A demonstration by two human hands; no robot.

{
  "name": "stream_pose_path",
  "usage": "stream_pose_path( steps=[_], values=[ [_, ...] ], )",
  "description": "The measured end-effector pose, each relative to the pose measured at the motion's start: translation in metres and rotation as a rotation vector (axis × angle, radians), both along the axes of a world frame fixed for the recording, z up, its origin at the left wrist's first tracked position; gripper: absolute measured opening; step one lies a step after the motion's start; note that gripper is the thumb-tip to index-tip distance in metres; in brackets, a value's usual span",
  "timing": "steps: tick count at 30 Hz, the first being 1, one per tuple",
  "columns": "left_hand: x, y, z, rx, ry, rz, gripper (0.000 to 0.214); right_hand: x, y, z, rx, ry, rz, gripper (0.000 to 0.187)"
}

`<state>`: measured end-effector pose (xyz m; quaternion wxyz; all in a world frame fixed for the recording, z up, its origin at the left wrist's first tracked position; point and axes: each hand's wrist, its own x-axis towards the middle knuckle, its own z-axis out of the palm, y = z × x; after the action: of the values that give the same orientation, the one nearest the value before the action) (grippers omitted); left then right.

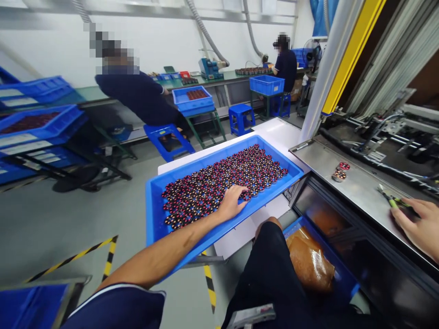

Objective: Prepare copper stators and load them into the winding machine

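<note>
My left hand [232, 203] reaches into a blue plastic tray [154, 230], with thumb and fingers closed round a small motor stator [246, 195] at the near side of the pile. Many like stators [209, 187], round with dark, red and copper-coloured segments, lie packed in the tray. At the right, my right hand [416, 224] grips side cutters [391, 196] with green and black handles, their metal jaws pointing away from me above a steel worktop [363, 201]. Two more stators [340, 171] lie on that worktop, beyond the cutters.
Machinery with rails and cables [380, 137] stands behind the worktop, beside a yellow-edged post [353, 55]. Below is a blue bin [343, 278] holding a brown plastic-wrapped bundle [308, 260]. Two people sit at a far bench, near blue stools [242, 118] and stacked trays [37, 128].
</note>
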<state>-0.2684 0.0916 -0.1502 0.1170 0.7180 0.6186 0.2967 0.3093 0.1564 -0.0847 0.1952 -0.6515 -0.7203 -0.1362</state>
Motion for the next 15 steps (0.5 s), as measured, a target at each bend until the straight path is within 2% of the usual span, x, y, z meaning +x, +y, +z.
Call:
stream_pose_path(
  steps=[2,4,7,9,12,15],
  values=[
    [0.008,0.005,0.018,0.038,-0.010,-0.016,0.039,-0.013,-0.005,0.008,-0.012,0.019,0.008,0.058],
    [0.024,0.019,0.045,0.086,-0.036,-0.058,0.041,-0.021,-0.009,0.011,-0.018,0.042,0.004,0.052],
    [0.067,0.055,0.089,0.141,-0.096,-0.172,0.041,-0.027,-0.013,0.012,-0.024,0.057,-0.010,0.043],
    [0.106,0.085,0.111,0.142,-0.137,-0.263,0.037,-0.030,-0.015,0.013,-0.026,0.068,-0.017,0.039],
    [0.167,0.125,0.128,0.090,-0.197,-0.376,0.028,-0.037,-0.020,0.018,-0.036,0.068,-0.027,0.032],
    [0.218,0.148,0.131,0.010,-0.263,-0.443,0.022,-0.045,-0.027,0.024,-0.035,0.056,-0.050,0.023]
  ],
)
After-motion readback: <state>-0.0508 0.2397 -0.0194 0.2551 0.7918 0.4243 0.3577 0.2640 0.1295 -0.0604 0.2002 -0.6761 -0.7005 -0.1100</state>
